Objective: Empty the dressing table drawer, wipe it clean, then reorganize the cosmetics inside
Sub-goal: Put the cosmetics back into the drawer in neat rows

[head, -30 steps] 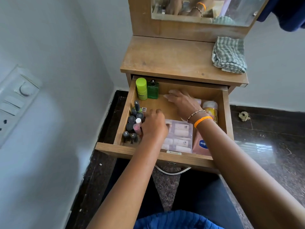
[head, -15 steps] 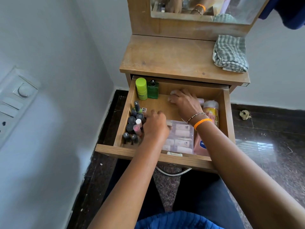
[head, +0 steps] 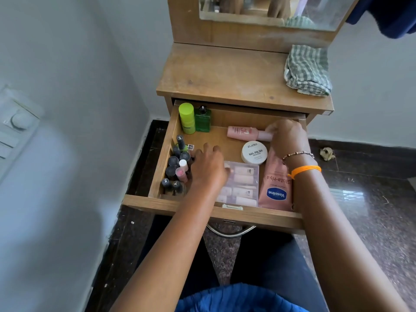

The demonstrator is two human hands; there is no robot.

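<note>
The right hand [head: 287, 136], in the upper right of the open drawer [head: 211, 207], has its fingers curled around the cap end of a pink bottle [head: 244, 132] that lies on its side along the drawer's back. The left hand [head: 208, 164] reaches into the drawer's left half with fingers bent downward beside a cluster of upright nail polish bottles [head: 177, 167]; whether it grips any of them cannot be told. Its palm overlaps the left edge of a clear plastic case [head: 243, 186] lying flat at the drawer's front. Right of the case lies a pink Vaseline tube [head: 275, 188], and just above them sits a white nail polish remover jar [head: 254, 152]. A lime-green bottle [head: 186, 118] and a green bottle [head: 202, 119] stand in the upper left corner. On the tabletop's upper right rests a checked cloth [head: 307, 69].
</note>
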